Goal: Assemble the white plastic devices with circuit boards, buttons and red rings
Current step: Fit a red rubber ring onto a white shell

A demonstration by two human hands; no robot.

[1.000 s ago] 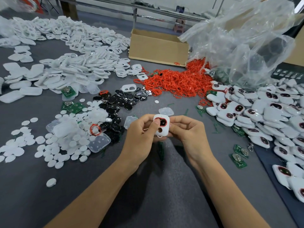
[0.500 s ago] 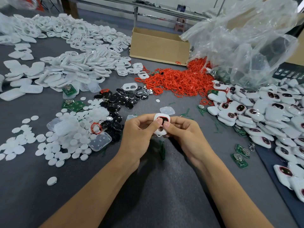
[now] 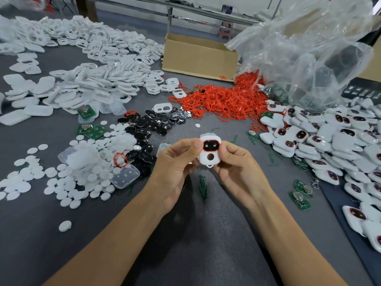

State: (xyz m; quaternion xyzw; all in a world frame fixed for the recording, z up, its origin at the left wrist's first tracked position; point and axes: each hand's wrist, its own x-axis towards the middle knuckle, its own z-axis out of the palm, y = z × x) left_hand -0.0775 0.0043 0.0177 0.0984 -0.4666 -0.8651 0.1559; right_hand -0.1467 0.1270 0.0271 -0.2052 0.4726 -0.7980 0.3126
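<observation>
Both hands hold one white device above the counter, face up, likely to check the fit; the left hand pinches its left edge, the right hand its right edge, fingers curled close on the shell; its black button sits inside a red ring; the lower hole is empty. Parts lie sorted by kind within reach: red rings ahead, loose buttons and circuit boards left, finished devices right. No brand reads; the button bears two small padlock marks.

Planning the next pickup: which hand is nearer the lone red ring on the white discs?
Left. Left hand sits just right of the ring; right hand lies farther right.
</observation>
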